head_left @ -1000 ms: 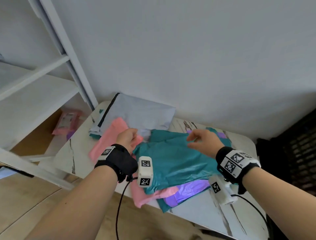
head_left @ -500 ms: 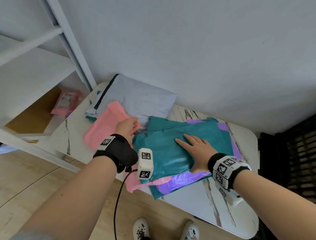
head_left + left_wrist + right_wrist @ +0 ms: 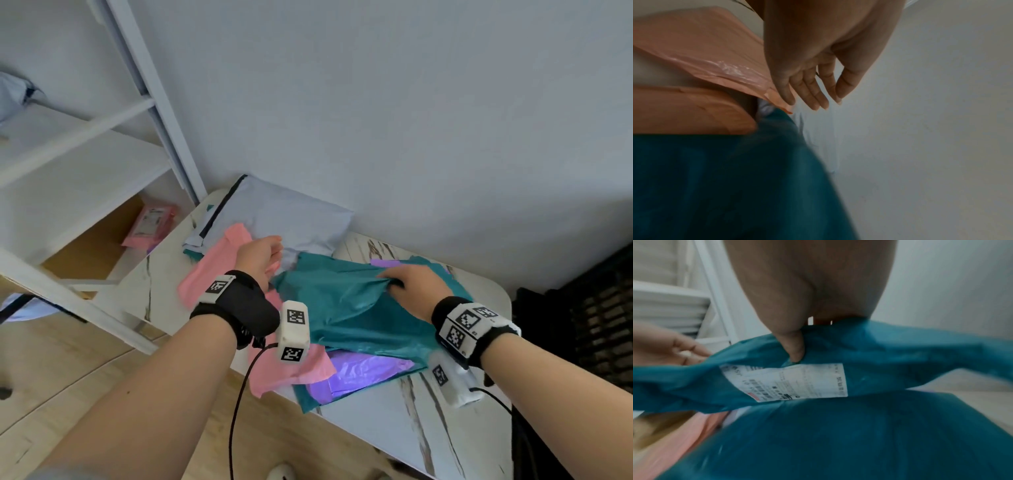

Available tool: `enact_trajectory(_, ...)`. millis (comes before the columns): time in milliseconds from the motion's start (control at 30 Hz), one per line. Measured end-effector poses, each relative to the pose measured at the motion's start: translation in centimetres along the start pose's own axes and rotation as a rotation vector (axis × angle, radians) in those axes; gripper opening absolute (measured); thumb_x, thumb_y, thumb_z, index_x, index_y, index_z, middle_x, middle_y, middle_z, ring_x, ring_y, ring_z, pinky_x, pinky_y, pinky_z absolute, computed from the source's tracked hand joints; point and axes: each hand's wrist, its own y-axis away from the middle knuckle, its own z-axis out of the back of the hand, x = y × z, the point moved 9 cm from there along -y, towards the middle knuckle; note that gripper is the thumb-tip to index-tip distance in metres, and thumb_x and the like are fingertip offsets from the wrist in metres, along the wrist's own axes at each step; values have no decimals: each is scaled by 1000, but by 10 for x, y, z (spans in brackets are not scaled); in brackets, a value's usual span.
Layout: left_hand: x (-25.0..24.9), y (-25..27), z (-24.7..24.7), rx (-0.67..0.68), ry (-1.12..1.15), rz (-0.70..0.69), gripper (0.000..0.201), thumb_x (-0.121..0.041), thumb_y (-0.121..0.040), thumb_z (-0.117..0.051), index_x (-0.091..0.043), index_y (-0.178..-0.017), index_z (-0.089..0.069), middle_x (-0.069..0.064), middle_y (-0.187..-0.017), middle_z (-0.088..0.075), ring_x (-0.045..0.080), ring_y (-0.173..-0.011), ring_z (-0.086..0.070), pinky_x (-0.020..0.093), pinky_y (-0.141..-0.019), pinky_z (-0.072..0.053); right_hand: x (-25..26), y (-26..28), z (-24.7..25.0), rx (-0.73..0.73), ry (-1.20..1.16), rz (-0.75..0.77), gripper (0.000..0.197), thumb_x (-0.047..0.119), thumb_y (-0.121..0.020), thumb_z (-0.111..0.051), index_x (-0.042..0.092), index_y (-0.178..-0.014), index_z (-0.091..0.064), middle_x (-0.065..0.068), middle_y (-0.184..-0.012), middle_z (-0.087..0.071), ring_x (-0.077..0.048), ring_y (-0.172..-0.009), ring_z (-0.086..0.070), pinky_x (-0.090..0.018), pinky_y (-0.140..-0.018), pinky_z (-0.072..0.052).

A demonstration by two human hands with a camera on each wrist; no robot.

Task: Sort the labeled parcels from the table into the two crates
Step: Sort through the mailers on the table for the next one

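A heap of soft mailer parcels lies on the marble-look table (image 3: 455, 428). On top is a teal parcel (image 3: 356, 318); my right hand (image 3: 412, 286) pinches its far part and lifts it, and its white label (image 3: 789, 382) shows underneath in the right wrist view, with the thumb (image 3: 793, 347) pressed into the film. More teal film (image 3: 818, 443) lies below. My left hand (image 3: 262, 255) hovers over a pink parcel (image 3: 214, 270), fingers (image 3: 809, 94) straight and loose, holding nothing. A purple parcel (image 3: 356, 373) and a grey parcel (image 3: 281, 219) are also in the heap.
A white shelf frame (image 3: 161, 113) stands to the left of the table. Behind it a brown cardboard crate (image 3: 92, 246) holds a pink labeled parcel (image 3: 150, 222). A dark wicker-like object (image 3: 603, 308) is at the far right. Wood floor lies in front.
My right hand lay flat on the teal parcel half a second ago; now it pinches the film and pulls it up. My left hand stays over the pink parcel.
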Motion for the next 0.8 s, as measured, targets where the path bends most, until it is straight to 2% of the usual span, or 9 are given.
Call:
enact_trajectory(67, -11, 6, -4, -1, -3, -34, 26, -14, -95, -54, -11, -119, -61, 3, -110, -63, 15, -102, -57, 32, -93, -39, -10, 2, 39, -181, -76, -80, 15, 18, -91, -57, 16, -94, -71, -5, -83, -68, -30, -86, -62, -31, -68, -45)
enact_trajectory(133, -21, 12, -11, 3, 8, -59, 22, -16, -94, -54, -13, -115, -61, 2, -113, -63, 14, -101, -57, 32, -93, -37, -20, 6, 73, -302, -186, -141, 14, 19, -90, -60, 13, -78, -61, -2, -64, -55, -27, -71, -54, -28, -55, -35)
enact_trajectory(200, -33, 18, -19, 7, 8, -89, 19, -16, -95, -53, -14, -113, -60, 2, -114, -62, 14, -103, -57, 31, -91, -36, -32, 8, 98, -356, -333, -190, 14, 19, -91, -61, 8, -81, -62, -6, -68, -56, -25, -69, -51, -26, -53, -34)
enact_trajectory(267, -44, 25, -31, 25, -3, -115, 24, -16, -97, -51, -13, -119, -59, 3, -115, -60, 15, -107, -56, 31, -91, -36, -38, 9, 114, -371, -508, -201, 14, 18, -91, -63, 5, -88, -65, -10, -74, -59, -23, -71, -53, -27, -60, -39)
enact_trajectory(367, -56, 38, -55, 92, -9, -113, 18, -16, -96, -51, -13, -113, -58, 6, -113, -58, 16, -106, -54, 33, -92, -36, -35, 13, 128, -357, -709, -191, 10, 17, -91, -63, 11, -99, -68, -4, -78, -65, -19, -71, -59, -27, -70, -48)
enact_trajectory(500, -64, 61, -94, 251, -25, -58, 19, -24, -93, -56, -16, -110, -54, 8, -117, -56, 20, -110, -53, 38, -101, -35, -19, 19, 132, -248, -937, -162, 10, 14, -94, -59, 11, -100, -67, -4, -81, -69, -13, -62, -64, -20, -55, -54)
enact_trajectory(567, -65, 72, -112, 346, -16, -37, 17, -27, -92, -56, -19, -106, -55, 6, -108, -59, 19, -103, -56, 38, -102, -34, -12, 20, 132, -191, -1010, -140, 13, 13, -96, -57, 9, -103, -67, -8, -86, -70, -14, -62, -66, -21, -56, -55)
enact_trajectory(700, -73, 85, -131, 401, 41, -65, 7, -18, -93, -53, -16, -96, -59, 5, -92, -64, 17, -81, -59, 31, -79, -47, -6, 19, 134, -151, -970, -102, 22, 23, -92, -63, 10, -110, -67, -9, -100, -72, -21, -82, -68, -31, -75, -55)
enact_trajectory(800, -82, 87, -132, 372, 74, -119, 9, -12, -95, -51, -11, -96, -60, 8, -91, -64, 19, -78, -60, 30, -70, -50, 0, 21, 135, -139, -884, -71, 30, 30, -85, -71, 20, -113, -65, -1, -106, -70, -16, -95, -67, -26, -77, -53)
